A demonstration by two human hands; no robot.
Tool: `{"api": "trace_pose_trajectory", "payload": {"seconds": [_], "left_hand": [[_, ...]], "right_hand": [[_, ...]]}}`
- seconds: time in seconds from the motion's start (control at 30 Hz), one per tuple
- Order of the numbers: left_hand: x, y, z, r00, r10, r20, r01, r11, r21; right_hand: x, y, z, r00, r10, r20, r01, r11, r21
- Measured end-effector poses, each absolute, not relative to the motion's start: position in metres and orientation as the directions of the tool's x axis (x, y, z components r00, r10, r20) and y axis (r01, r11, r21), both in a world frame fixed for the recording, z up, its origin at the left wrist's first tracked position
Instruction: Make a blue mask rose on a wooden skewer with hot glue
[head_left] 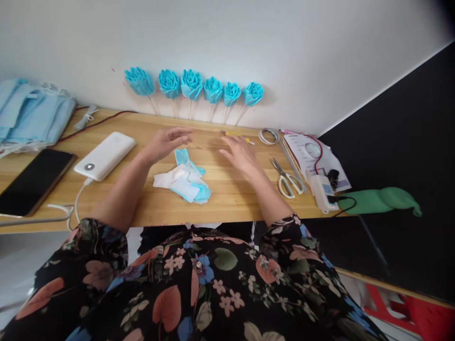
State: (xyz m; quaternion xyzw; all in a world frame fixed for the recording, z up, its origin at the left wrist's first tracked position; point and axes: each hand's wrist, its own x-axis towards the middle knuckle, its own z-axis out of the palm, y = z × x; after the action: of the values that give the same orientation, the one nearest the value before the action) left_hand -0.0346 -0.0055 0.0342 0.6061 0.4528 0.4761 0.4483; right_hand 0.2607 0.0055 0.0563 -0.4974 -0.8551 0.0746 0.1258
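My left hand (169, 143) is over the wooden table, fingers apart and curved, with nothing in it. Slightly blurred, my right hand (239, 150) has its fingers spread, empty, near a yellow-handled tool (234, 136) that it partly covers. Between my forearms lies a loose pile of blue and white fabric scraps (188, 182), closest to my left hand. Several blue flowers (192, 85) on thin sticks lean against the wall behind both hands. Scissors with white handles (287, 180) rest to the right of my right forearm.
At the left are stacked blue masks (33, 113), a black phone (35, 180) and a white power bank (105, 155) with a cable. To the right are a coil (269, 136), printed paper (330, 158), a white power strip (323, 192) and a green object (380, 200).
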Motion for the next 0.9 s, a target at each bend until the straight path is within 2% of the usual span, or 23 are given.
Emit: {"api": "trace_pose_trajectory", "payload": {"seconds": [0.07,0.13,0.27,0.4,0.5,0.6,0.7,0.77,0.9], "left_hand": [[-0.038,-0.002,0.020,0.128,0.983,0.131,0.130,-0.147,0.981],[-0.040,0.001,0.009,0.137,0.983,0.123,0.189,-0.148,0.971],[-0.042,0.000,0.005,0.122,0.984,0.126,0.355,-0.162,0.921],[-0.043,-0.009,0.015,0.184,0.982,0.045,0.570,-0.144,0.809],[-0.042,-0.013,0.020,0.210,0.978,-0.005,0.638,-0.133,0.759],[-0.041,-0.013,0.021,0.213,0.977,-0.012,0.642,-0.131,0.755],[-0.040,-0.012,0.018,0.216,0.976,-0.005,0.640,-0.138,0.756],[-0.039,-0.013,0.018,0.221,0.975,0.006,0.635,-0.148,0.758],[-0.038,-0.015,0.018,0.226,0.973,0.037,0.644,-0.178,0.744]], "right_hand": [[0.292,0.030,0.056,-0.355,0.928,0.115,0.900,0.372,-0.227],[0.317,0.051,0.057,-0.272,0.962,0.015,0.939,0.269,-0.215],[0.333,0.069,0.059,-0.353,0.925,-0.137,0.909,0.305,-0.283],[0.322,0.068,0.058,-0.369,0.904,-0.216,0.907,0.300,-0.296],[0.318,0.059,0.056,-0.334,0.924,-0.186,0.925,0.284,-0.251],[0.328,0.040,0.055,-0.278,0.952,-0.129,0.950,0.254,-0.179],[0.347,0.017,0.060,-0.167,0.983,-0.079,0.981,0.158,-0.114],[0.356,0.004,0.064,-0.139,0.989,-0.045,0.986,0.134,-0.101],[0.343,-0.017,0.070,-0.262,0.955,0.140,0.943,0.284,-0.171]]}}
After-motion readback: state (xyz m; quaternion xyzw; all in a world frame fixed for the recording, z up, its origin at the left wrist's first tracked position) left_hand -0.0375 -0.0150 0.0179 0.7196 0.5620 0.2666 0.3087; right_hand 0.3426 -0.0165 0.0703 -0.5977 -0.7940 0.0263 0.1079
